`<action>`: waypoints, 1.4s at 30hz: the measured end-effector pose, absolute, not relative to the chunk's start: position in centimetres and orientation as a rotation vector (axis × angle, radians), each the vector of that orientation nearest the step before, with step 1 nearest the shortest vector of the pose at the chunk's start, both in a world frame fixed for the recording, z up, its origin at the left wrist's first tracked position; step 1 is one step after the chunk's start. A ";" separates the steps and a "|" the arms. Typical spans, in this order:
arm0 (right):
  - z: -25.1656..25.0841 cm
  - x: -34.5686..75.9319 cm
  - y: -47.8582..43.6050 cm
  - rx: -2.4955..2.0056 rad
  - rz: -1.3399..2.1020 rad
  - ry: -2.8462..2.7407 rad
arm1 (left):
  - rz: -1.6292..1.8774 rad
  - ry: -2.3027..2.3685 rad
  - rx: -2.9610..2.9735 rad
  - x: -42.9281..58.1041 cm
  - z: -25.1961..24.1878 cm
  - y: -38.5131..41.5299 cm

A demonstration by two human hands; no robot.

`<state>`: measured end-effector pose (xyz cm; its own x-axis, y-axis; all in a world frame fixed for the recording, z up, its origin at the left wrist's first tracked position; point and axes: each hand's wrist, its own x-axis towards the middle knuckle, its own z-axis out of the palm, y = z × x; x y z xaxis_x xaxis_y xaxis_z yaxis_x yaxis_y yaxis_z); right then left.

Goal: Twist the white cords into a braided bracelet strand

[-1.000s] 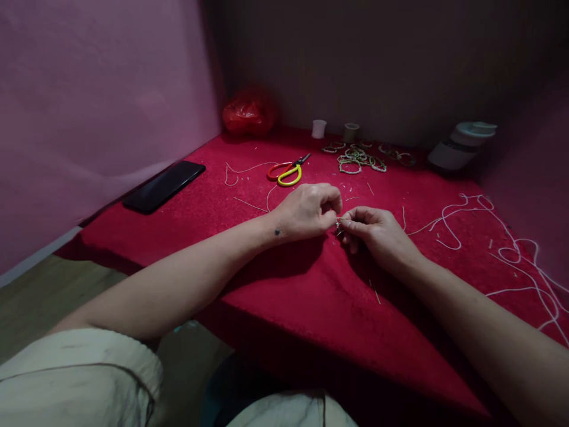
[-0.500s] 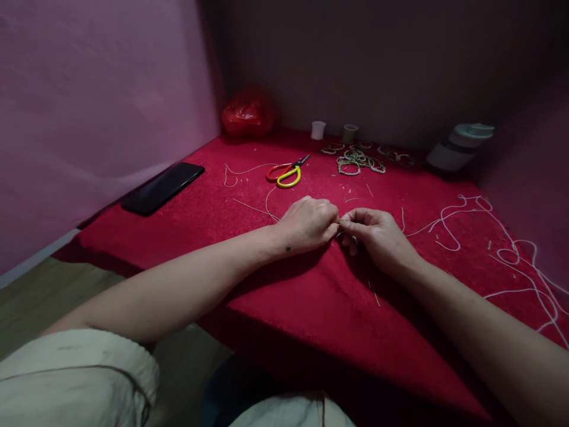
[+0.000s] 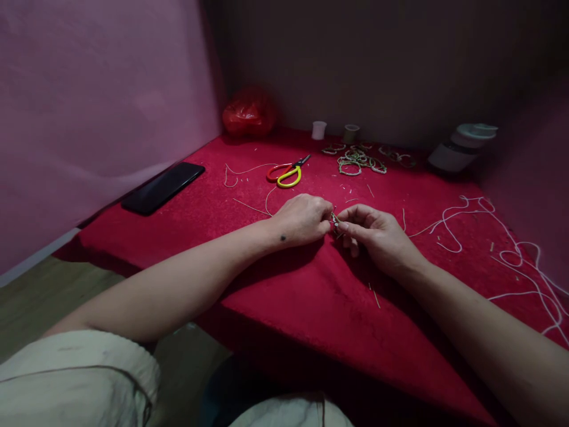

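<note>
Between my two hands, low over the red cloth, is a small braided cord bracelet [image 3: 335, 222] in green and white, mostly covered by fingers. My left hand [image 3: 304, 216] is closed, back upward, with its fingertips on the bracelet's left side. From the right, my right hand [image 3: 373, 231] pinches the bracelet between thumb and forefinger, the other fingers curled beneath. A thin cord [image 3: 268, 204] trails out to the left from behind my left hand. Another pale cord [image 3: 424, 228] runs off to the right behind my right hand.
Scissors [image 3: 290, 174] with red and yellow handles lie beyond my left hand. Finished-looking bracelets [image 3: 351, 163] lie farther back near two thread spools [image 3: 319, 130]. A phone [image 3: 163, 188] is at left, a red bag [image 3: 249, 112] behind, a bottle [image 3: 462, 147] and loose white cord [image 3: 511, 249] at right.
My left hand has shifted slightly left, opening a small gap between the hands where the bracelet now shows. My right hand still pinches, nearly in place.
</note>
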<state>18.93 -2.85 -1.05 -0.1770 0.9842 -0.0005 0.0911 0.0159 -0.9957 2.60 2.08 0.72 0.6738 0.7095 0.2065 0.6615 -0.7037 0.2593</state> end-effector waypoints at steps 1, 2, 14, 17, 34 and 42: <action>-1.1 19.0 -2.8 -1.172 1.292 -1.409 | 0.428 1.139 2.718 2.6 0.8 2.1; -1.1 19.0 -2.8 -1.166 1.296 -1.403 | 0.416 1.155 2.712 2.5 0.9 2.2; -0.8 19.0 -2.9 -1.237 1.278 -1.393 | 0.129 1.215 2.708 1.3 2.4 2.9; -0.8 18.9 -2.9 -1.262 1.275 -1.397 | -0.054 1.016 2.679 0.6 3.4 3.0; -0.7 18.6 -3.2 -1.316 1.196 -1.406 | -0.353 0.629 2.374 -0.8 5.0 2.8; -1.3 18.9 -3.6 -1.354 0.932 -1.663 | 0.019 0.702 2.465 0.2 3.4 3.1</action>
<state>18.88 -3.60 -1.33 -0.1258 0.9847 0.1207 0.4109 0.1624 -0.8971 0.16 3.11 3.43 0.8621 0.4879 -0.1370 0.4799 -0.6992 0.5300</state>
